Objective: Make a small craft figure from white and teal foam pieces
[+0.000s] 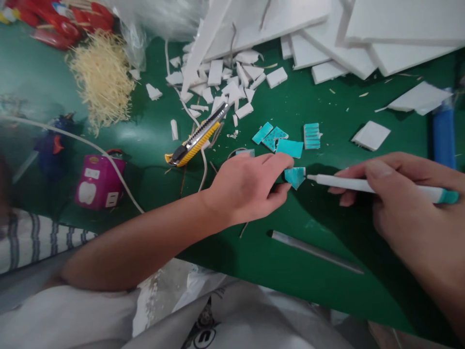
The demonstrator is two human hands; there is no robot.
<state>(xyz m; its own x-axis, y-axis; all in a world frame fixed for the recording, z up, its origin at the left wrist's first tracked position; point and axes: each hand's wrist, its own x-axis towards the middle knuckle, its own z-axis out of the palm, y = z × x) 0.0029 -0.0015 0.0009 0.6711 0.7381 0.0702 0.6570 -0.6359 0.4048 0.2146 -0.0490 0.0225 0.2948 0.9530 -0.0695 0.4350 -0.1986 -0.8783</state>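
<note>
Between the thumb and fingers of my left hand (250, 186) is a small teal-coloured foam piece (296, 177), held just above the green table. My right hand (403, 194) grips a white marker (363, 184) with a teal end; its tip points left and is at the piece's right edge. Just beyond my left fingers lie a plain teal piece (289, 148), a dotted teal piece (275, 138), a small teal piece (262, 133) and a striped teal piece (312, 136).
A yellow cutter (198, 140) lies left of centre, below white foam scraps (232, 82). White foam sheets (348, 39) are stacked at the back. A grey rod (316, 251) rests near the front edge (290, 298). Pink box (100, 182) and a cord (119, 169) are left.
</note>
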